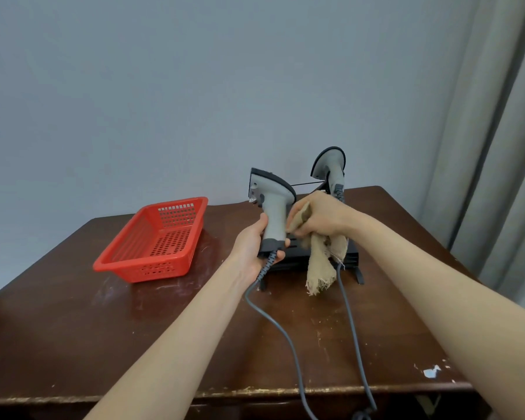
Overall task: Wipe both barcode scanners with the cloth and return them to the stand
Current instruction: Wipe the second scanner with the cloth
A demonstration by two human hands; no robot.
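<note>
Scanner is held just above the stand, left hand gripping its bottom. Right hand squeezes the cloth; best rub gently all round.

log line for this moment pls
phase: wiping | left hand: grips scanner | right hand: holds cloth against it | other scanner: on stand

soft even light, sharp, wide-angle edge distortion

A scuffed dark wooden table carries a red plastic basket at left. A black stand sits to its right, not touching it.
</note>
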